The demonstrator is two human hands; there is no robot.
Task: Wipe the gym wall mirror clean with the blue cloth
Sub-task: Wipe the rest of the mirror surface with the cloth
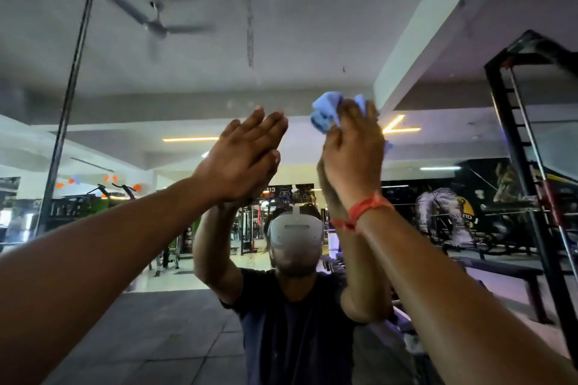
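Two hands are raised against the mirror (pixel 187 78), which fills the whole view and reflects the gym behind. The right hand (pixel 353 150) is up high, right of centre, its fingers curled over the bunched blue cloth (pixel 325 112) and pressing it to the glass. Folds of the cloth stick out above and to the left of the fingers; a small bit shows past the hand's right edge too. A red thread band (pixel 366 208) circles the right wrist.

The left hand (pixel 244 156) is just beside it, a little lower, with fingers straight and close together, pointing up and to the right. It holds nothing. Its palm faces the glass, and its reflection meets it there, so it seems to lie flat on the mirror, though actual contact is hard to confirm.

Between the forearms, the reflection shows the person in a dark shirt wearing a grey headset (pixel 295 230). A dark vertical seam (pixel 72 81) runs down the mirror at left. A reflected ceiling fan (pixel 156 25) is blurred at upper left. A black rack (pixel 531 147) stands at the right edge.
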